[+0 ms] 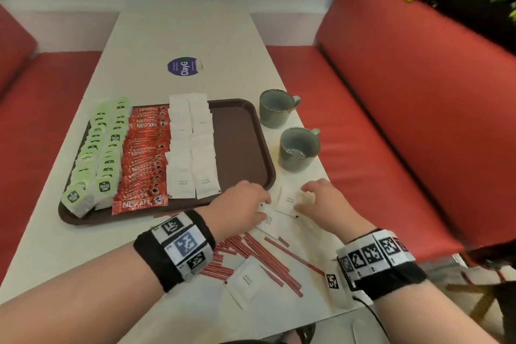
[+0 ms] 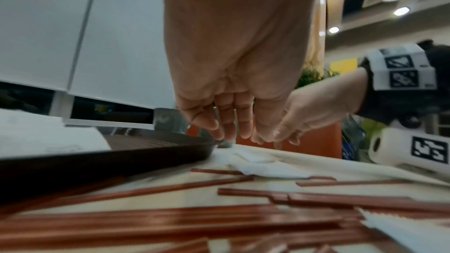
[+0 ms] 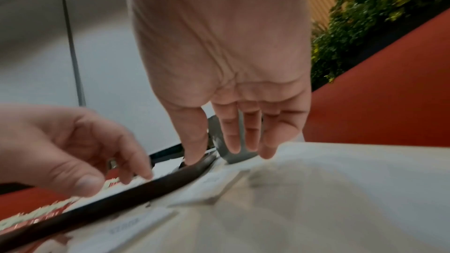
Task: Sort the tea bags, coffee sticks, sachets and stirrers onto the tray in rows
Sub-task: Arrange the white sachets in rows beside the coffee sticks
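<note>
White paper sugar sachets (image 1: pixel 289 200) lay loose on the pale tabletop (image 1: pixel 178 36) directly under both my hands, just off the near right corner of the dark brown plastic tray (image 1: pixel 243 142). My left hand (image 1: pixel 240 205) hovered over one sachet with fingers bent loosely downward, fingertips (image 2: pixel 226 134) near the paper; I could not tell whether they touched it, and they held nothing. My right hand (image 1: pixel 325 202) spread beside it over another sachet, fingers relaxed and pointing down, gripping nothing. Beyond my left hand, the tray carried green-tagged tea bags (image 1: pixel 97 153) in rows at its far left, red coffee sticks (image 1: pixel 145 159) next, then white sachets in two columns (image 1: pixel 192 148), with bare tray to the right. Thin red plastic stirrers (image 1: pixel 259 257) lay scattered below my wrists, around one more white sachet (image 1: pixel 247 279). Two grey ceramic cups (image 1: pixel 297 148) stood ahead of my right hand.
</note>
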